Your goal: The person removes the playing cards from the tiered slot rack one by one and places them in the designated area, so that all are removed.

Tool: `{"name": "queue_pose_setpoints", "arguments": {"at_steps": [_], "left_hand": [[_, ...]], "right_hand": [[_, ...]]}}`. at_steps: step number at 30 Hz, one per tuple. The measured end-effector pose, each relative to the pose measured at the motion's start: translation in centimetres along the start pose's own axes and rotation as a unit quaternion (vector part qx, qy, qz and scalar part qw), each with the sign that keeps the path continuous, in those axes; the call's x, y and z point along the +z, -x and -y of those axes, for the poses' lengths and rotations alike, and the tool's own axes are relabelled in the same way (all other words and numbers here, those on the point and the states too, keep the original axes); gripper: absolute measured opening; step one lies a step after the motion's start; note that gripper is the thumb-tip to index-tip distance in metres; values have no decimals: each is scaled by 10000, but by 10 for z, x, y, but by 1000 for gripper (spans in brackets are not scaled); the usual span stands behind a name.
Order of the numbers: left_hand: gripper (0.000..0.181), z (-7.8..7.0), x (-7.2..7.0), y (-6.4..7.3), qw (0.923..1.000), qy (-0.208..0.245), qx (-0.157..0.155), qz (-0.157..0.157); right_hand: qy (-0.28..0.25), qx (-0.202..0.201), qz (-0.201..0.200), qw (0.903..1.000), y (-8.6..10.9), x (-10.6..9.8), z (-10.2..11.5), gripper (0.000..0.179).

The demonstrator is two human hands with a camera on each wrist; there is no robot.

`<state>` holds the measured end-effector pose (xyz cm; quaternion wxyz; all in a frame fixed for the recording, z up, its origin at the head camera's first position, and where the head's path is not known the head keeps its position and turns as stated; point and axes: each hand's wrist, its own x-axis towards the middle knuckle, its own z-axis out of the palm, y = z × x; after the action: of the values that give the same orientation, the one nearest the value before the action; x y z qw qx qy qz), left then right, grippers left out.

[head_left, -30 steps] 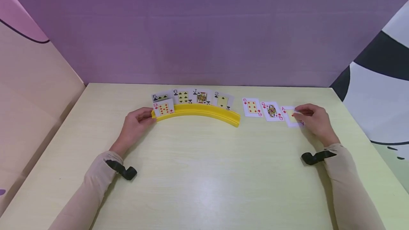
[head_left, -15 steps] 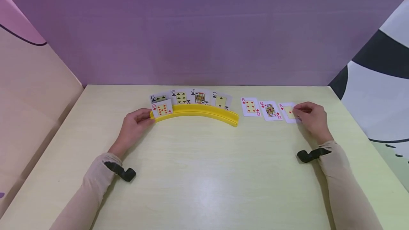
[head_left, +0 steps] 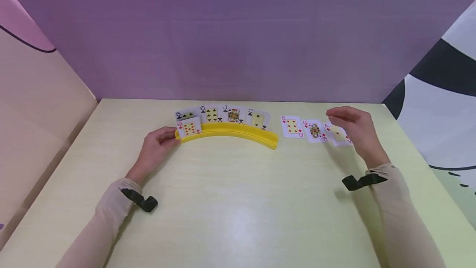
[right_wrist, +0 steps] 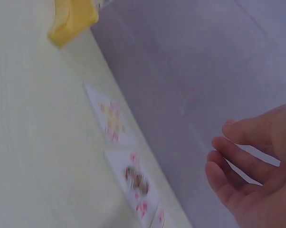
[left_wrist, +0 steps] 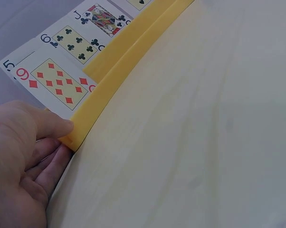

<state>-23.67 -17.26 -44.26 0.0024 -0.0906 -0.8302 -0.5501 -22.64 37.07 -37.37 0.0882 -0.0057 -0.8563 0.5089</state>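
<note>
A curved yellow card holder (head_left: 238,129) stands on the table, its left end gripped by my left hand (head_left: 158,146); in the left wrist view the thumb (left_wrist: 57,124) lies at that end. The nine of diamonds (head_left: 189,128) leans in its front slot, partly covering the five of clubs (head_left: 184,115). Behind are the six of clubs (head_left: 211,114), jack of clubs (head_left: 233,115) and two of clubs (head_left: 257,120). My right hand (head_left: 357,131) hovers above the ace of diamonds (head_left: 337,134), fingers loosely bent and holding nothing in the right wrist view.
Left of the ace, the queen of diamonds (head_left: 314,130) and six of diamonds (head_left: 292,126) lie face up in a row. A purple panel (head_left: 238,36) rises behind the pale wooden table (head_left: 238,185).
My right hand slid the ace leftward until it lay close to the queen, then released it and lifted. My left hand has stayed at the holder's left end.
</note>
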Motion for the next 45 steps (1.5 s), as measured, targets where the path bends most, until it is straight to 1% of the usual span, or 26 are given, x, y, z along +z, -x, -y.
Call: {"name": "queue_pose_setpoints", "arguments": {"at_steps": [3,7,12,14,21,26,33,38,45], "left_hand": [[32,0,3,0,9999,112,-3,3],[32,-1,5,-1,9999,126,13,-13],[32,-1,5,-4,9999,129,73,3],[33,-1,4,-4,9999,124,52,-8],[34,-1,1,-4,9998,171,42,-5],[33,-2,3,-3,9997,252,49,-11],[32,-2,5,-3,9995,305,83,-9],[32,-3,6,-4,9994,320,103,-22],[32,-6,8,-3,9996,256,99,-59]], "right_hand": [[-164,-308,138,9993,5,7,21,31],[-401,-649,271,9967,12,20,47,29],[-862,-935,521,9905,17,39,73,26],[-906,-1049,646,9882,18,49,82,25],[-631,-1443,848,9839,21,84,111,25],[-645,-1601,1048,9794,23,108,123,26],[-353,-1809,1246,9749,24,137,131,25],[-398,-1977,1327,9704,24,154,138,24],[-392,-2038,1481,9669,23,180,148,22]]}}
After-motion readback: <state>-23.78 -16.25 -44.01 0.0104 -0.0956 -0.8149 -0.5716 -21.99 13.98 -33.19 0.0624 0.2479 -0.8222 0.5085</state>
